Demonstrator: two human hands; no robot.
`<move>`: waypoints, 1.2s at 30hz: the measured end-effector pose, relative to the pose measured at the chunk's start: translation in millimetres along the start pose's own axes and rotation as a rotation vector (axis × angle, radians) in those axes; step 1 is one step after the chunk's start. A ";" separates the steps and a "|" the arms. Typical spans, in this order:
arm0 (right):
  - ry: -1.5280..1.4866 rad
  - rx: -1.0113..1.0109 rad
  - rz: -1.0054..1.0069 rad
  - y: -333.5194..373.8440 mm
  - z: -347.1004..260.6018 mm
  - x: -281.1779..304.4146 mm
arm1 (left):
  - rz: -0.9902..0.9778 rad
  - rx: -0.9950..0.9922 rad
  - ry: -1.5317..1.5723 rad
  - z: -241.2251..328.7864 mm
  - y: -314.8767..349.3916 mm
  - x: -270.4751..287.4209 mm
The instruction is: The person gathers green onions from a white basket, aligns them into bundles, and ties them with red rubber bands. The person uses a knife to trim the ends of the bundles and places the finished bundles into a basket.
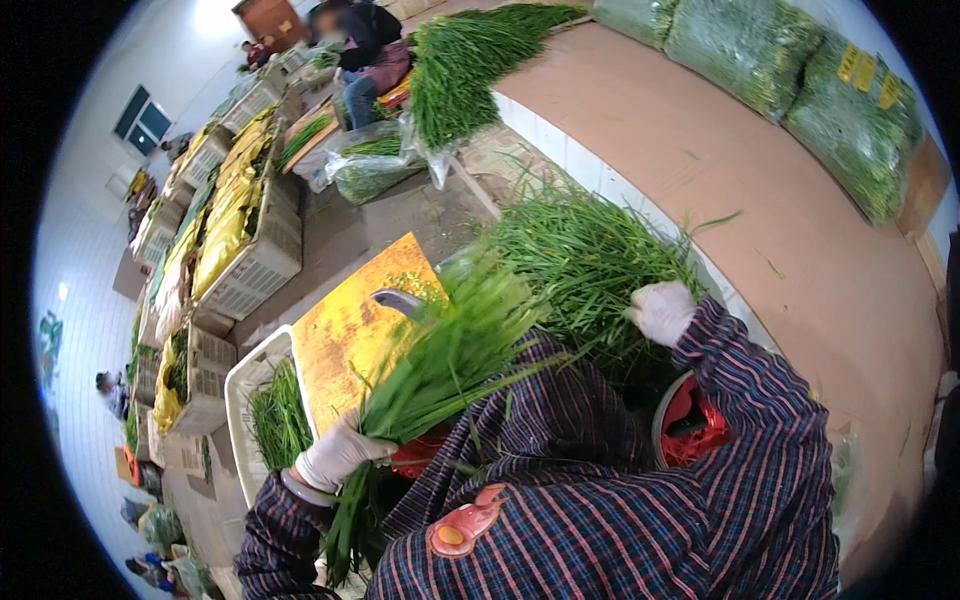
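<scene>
Workroom floor (345,225), pale crates (262,262) far beyond the left fingers. Bunch of long green leaves (440,355): closed in the left hand (345,455), fanning ahead of its fingers, blurred. Leaf heap (590,250): beside the right hand (664,313); whether its curled fingers grip strands, cannot tell. Yellow board (335,340): past the left fingers. Step, as judged: sorting leaves. Next move seems to call for a steady left grip.

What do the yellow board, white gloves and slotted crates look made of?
Board: perhaps painted wood or plastic, its dull face stained. Gloves: probably thin rubber, matte, close-fitting and wrinkled. Crates: likely moulded plastic, fairly smooth, with pale, regularly slotted walls.
</scene>
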State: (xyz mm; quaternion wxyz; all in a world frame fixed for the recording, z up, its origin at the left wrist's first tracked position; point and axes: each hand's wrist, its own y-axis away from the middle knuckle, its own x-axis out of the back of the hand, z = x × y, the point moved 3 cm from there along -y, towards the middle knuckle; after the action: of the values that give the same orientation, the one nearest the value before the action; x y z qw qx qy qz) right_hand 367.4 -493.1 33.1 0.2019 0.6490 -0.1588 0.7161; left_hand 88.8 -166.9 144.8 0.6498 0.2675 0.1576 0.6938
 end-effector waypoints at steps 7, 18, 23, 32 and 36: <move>-1.602 0.358 -0.583 -15.7 -130.1 26.8 | 0.077 0.028 0.389 3.2 10.0 -12.7; -2.951 0.531 0.100 -67.2 -141.4 5.0 | -0.048 -0.404 0.006 -33.8 -0.5 -62.6; -2.849 0.458 0.268 -60.6 -134.0 38.6 | -0.273 0.206 1.045 -43.0 -0.6 -98.3; -2.675 0.726 0.201 -66.0 -117.8 36.8 | -0.997 0.095 1.123 -58.6 -10.8 -99.9; -2.679 0.711 0.283 -58.4 -121.4 55.7 | -0.830 0.046 0.830 -62.1 -11.5 -93.1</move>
State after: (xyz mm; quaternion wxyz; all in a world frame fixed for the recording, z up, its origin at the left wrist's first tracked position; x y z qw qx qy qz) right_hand 287.1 -378.3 73.3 -0.3493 0.8272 -0.1040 -0.4278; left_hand 63.6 -249.5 72.6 0.7449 -0.0965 0.5056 0.4245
